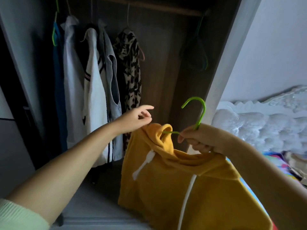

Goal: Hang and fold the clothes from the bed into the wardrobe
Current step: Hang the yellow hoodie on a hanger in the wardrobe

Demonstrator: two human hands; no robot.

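The right hand (198, 140) grips the green hanger (198, 113) at its neck, with the fingers curled tightly around it and around the top of the yellow hoodie (174, 185). The hook of the hanger stands up above the hand, in front of the wardrobe's side panel (232, 63). The hoodie hangs down from the hanger, low in the middle of the view, and its white drawstrings (142, 165) fall along the front. One green arm of the hanger goes into the neck of the hoodie.

The left hand (136, 119) is stretched toward the wardrobe, just above the left shoulder of the hoodie. Its fingers are loose and slightly bent; I cannot tell if the fingertips touch the cloth.

Inside the wardrobe, under the wooden rail (149, 5), several clothes hang on the left side: a white garment (94, 83), a grey one (111, 72) and a leopard-print one (131, 70). Some empty hangers (197, 52) hang on the right end of the rail. The bed (265, 127) with a white cover is at the right
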